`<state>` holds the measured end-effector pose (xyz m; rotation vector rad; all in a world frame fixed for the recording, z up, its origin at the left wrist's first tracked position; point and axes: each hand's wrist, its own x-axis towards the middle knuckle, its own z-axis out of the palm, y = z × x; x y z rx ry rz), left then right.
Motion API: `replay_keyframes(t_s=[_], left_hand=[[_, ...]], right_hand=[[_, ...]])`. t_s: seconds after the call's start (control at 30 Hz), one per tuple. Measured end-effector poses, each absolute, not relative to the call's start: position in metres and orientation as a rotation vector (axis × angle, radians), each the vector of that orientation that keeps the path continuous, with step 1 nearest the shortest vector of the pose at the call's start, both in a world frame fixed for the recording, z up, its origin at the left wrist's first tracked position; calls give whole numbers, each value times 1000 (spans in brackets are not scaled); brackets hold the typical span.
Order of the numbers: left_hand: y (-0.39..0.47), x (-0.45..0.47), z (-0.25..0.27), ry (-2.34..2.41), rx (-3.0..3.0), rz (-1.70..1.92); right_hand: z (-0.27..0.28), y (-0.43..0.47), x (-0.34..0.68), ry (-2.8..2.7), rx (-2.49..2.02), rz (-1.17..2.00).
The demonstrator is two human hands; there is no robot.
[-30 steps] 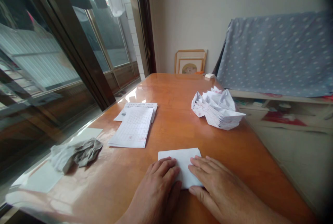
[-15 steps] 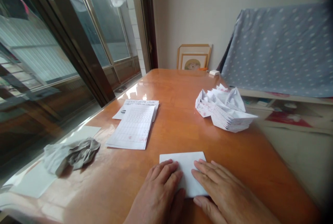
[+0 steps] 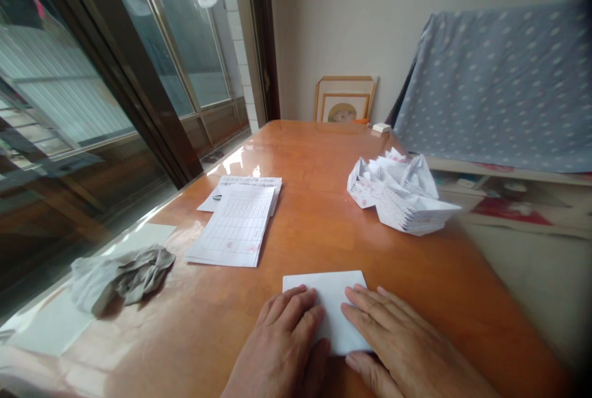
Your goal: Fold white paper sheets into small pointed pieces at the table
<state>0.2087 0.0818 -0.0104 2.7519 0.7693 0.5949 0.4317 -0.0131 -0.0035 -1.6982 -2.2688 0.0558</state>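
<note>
A folded sheet of white paper (image 3: 330, 290) lies flat on the table in front of me. My left hand (image 3: 287, 336) rests on its left part, fingers stretched over the surface and thumb near the lower edge. On the right part lies my right hand (image 3: 393, 330), its fingers extended flat and its thumb at the near edge. Neither hand grips the paper; both press or rest on it from above. The paper's lower corners are partly hidden under the hands.
Folded paper pieces (image 3: 398, 191) stand nested at the right of the wooden table (image 3: 309, 213). Printed sheets (image 3: 235, 225) are stacked at the left. A crumpled grey cloth (image 3: 139, 274) lies near the left edge. At the far end is a small white box (image 3: 382, 128).
Both hands stay almost still on the folded paper. The view has shifted very slightly; nothing has been picked up or let go.
</note>
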Motion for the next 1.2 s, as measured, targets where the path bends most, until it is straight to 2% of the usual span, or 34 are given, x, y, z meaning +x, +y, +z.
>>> replay_keyframes(t_s=[0.53,0.83,1.03,1.2], left_hand=[[82,208,-15,748,2752,717],[80,211,-1,785,2711,616],[77,213,4,839,2634,602],[72,214,12,888,2582,510]], right_hand=[[3,-11,429,-2262,-1713,5],[8,-13,427,-2324,-1747,-109],[10,-23,429,-2343,-1840,130],[24,-24,427,-2295,-1895,534]])
